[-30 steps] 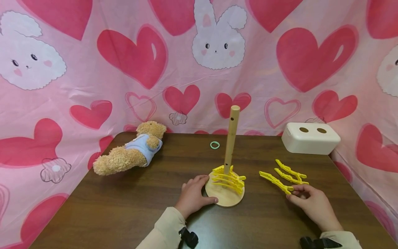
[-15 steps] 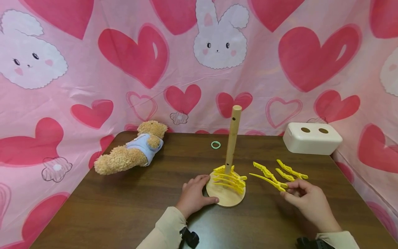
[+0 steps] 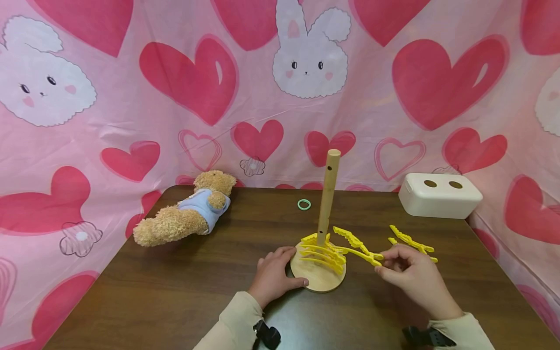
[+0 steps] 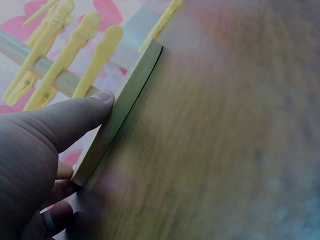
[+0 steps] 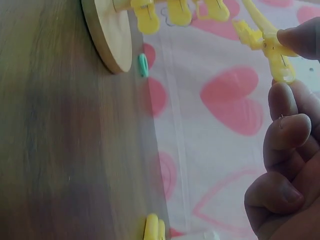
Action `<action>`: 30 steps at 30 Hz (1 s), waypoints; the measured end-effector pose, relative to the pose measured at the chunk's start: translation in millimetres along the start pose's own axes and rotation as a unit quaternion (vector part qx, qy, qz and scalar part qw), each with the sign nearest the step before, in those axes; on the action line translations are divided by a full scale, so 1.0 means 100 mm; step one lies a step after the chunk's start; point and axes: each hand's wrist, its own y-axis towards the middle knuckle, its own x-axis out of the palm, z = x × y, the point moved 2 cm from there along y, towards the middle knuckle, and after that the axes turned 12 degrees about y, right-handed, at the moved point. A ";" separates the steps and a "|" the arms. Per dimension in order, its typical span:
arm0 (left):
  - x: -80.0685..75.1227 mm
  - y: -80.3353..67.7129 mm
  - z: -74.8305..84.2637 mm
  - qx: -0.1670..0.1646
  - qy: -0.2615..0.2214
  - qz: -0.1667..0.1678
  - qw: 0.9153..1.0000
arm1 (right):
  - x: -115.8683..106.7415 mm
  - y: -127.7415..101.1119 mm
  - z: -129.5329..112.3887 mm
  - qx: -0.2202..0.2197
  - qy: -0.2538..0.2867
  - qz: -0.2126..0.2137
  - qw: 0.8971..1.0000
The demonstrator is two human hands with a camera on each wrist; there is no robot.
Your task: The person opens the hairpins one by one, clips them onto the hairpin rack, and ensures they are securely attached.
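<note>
A wooden stand has an upright post (image 3: pixel 328 194) on a round base (image 3: pixel 321 283). My left hand (image 3: pixel 272 276) holds the left edge of that base, its thumb at the near rim (image 4: pixel 102 142). Several yellow hair clips (image 3: pixel 321 257) are clamped low on the post, one above another. My right hand (image 3: pixel 417 279) pinches another yellow hair clip (image 5: pixel 272 50) by its handle end between thumb and fingers. That clip's two arms are spread apart, their tips pointing left, close beside the post.
More yellow hair clips (image 3: pixel 411 239) lie on the table (image 3: pixel 197 291) beyond my right hand. Behind the stand is a green ring (image 3: pixel 304 204). A teddy bear (image 3: pixel 175 226) lies at the back left; a white box with two holes (image 3: pixel 437 197) stands at the back right.
My right hand has lifted the hair clip from beside the others, squeezed it so its arms spread, and carried it left to the post. My left hand stays at the base.
</note>
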 end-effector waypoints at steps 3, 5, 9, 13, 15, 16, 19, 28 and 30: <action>0.00 0.00 -0.01 -0.001 0.000 0.000 1.000 | 0.06 0.05 -0.03 0.002 0.003 -0.010 1.000; 0.00 0.00 -0.01 -0.001 0.001 0.001 1.000 | 0.11 0.09 -0.04 0.002 0.002 -0.016 1.000; 0.00 -0.01 -0.01 0.000 0.002 0.002 1.000 | 0.19 0.16 -0.06 -0.001 0.002 -0.029 1.000; 0.00 -0.01 0.00 0.001 0.001 0.004 1.000 | 0.27 0.21 -0.10 0.003 0.004 -0.040 0.999; 0.00 0.00 0.00 0.000 -0.001 0.005 1.000 | 0.31 0.23 -0.14 0.004 0.010 -0.049 0.999; 0.01 0.00 0.00 -0.001 -0.002 0.005 1.000 | 0.33 0.24 -0.15 0.008 0.013 -0.053 0.998; 0.02 0.00 -0.01 -0.002 0.000 0.003 1.000 | 0.39 0.26 -0.20 0.009 0.020 -0.066 0.998; 0.02 0.01 0.00 -0.001 0.003 0.007 1.000 | 0.46 0.27 -0.27 0.002 0.009 -0.067 0.998; 0.02 0.01 -0.01 -0.003 0.003 0.007 1.000 | 0.47 0.27 -0.27 -0.001 0.009 -0.067 0.998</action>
